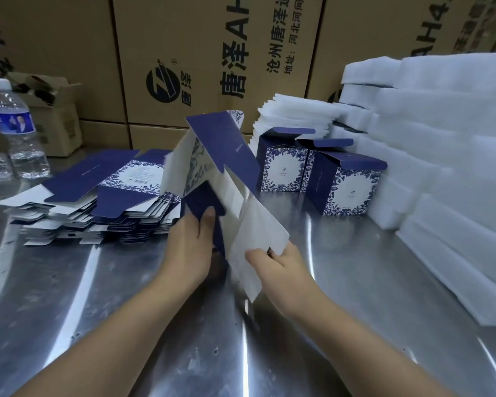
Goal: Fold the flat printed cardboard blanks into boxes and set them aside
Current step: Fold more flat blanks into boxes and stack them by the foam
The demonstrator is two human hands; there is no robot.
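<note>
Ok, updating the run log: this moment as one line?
stage: folding | blank: half-open, held up | left hand: grips it | right hand: pinches it | folded boxes: standing upright

The bench [126, 325] is shiny scratched metal, the blank [221, 156] is smooth card, dark blue outside and plain white inside, the water bottle [17, 130] is clear plastic, the foam sheets [441, 144] look soft and white, and the big cartons [184, 53] are dull brown cardboard
</note>
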